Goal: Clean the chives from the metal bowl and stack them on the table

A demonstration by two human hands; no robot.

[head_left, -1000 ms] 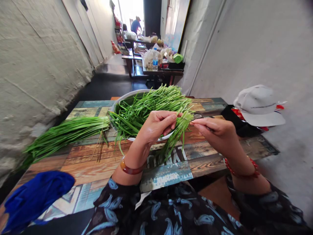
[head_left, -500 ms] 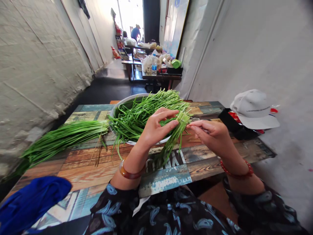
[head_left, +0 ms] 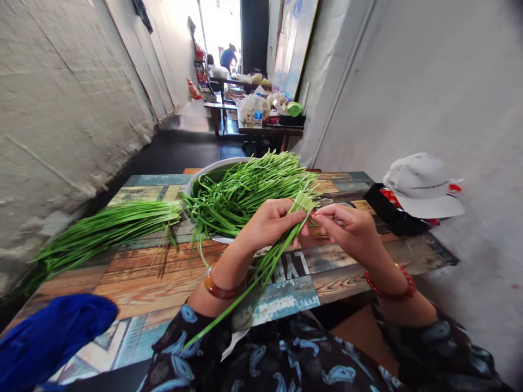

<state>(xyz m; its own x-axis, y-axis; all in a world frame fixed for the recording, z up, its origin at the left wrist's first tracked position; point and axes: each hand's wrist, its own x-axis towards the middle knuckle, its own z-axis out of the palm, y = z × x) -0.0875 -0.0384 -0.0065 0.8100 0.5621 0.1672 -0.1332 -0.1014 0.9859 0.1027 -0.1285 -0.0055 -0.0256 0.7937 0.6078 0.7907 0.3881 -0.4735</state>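
Note:
My left hand (head_left: 272, 223) is closed round a small bunch of garlic chives (head_left: 281, 247), pale stem ends up to the right, green leaves hanging down toward my left sleeve. Close beside those stem ends, my right hand (head_left: 347, 226) is pinched; anything between its fingertips is too small to make out. Behind my hands, a metal basin (head_left: 199, 175) is heaped with more garlic chives (head_left: 241, 190). Another bundle of chives (head_left: 118, 228) lies on the table to the left, with thin brown stalks (head_left: 163, 250) by its cut ends.
A blue cloth (head_left: 57, 337) lies on the near left of the wood-patterned table (head_left: 134, 288). At the right, a white cap (head_left: 423, 182) rests over a black box (head_left: 394, 215). Farther back are tables with bags, a water bottle (head_left: 258, 111) and a person (head_left: 227, 59).
My left hand has closed more fully round the chives, its fingers now behind the bunch. The leaves have swung lower left toward my sleeve. My right hand stays pinched near the stem ends.

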